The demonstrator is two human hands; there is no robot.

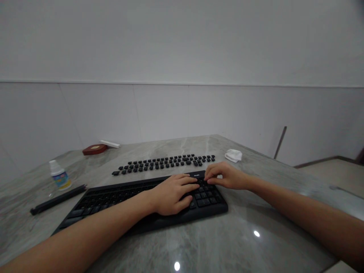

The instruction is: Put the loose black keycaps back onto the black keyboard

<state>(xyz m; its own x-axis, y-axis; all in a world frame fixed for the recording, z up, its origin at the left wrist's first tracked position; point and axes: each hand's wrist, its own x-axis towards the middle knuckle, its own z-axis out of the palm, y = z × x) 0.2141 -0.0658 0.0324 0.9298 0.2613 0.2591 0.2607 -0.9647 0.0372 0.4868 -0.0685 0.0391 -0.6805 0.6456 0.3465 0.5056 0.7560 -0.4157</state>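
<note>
Across the grey bench, the keyboard slants lower left to centre; right hand nearly pinched at its upper-right corner, hold unclear; left hand loosely spread, empty

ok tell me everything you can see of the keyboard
The keyboard is black, apparently plastic, with a small pale logo on its upper edge. It lies slanted on the grey marbled table. Keys sit on the number pad; in the main section, several rows look bare. The left hand lies across it; the right hand seems to touch its upper right part.
</note>
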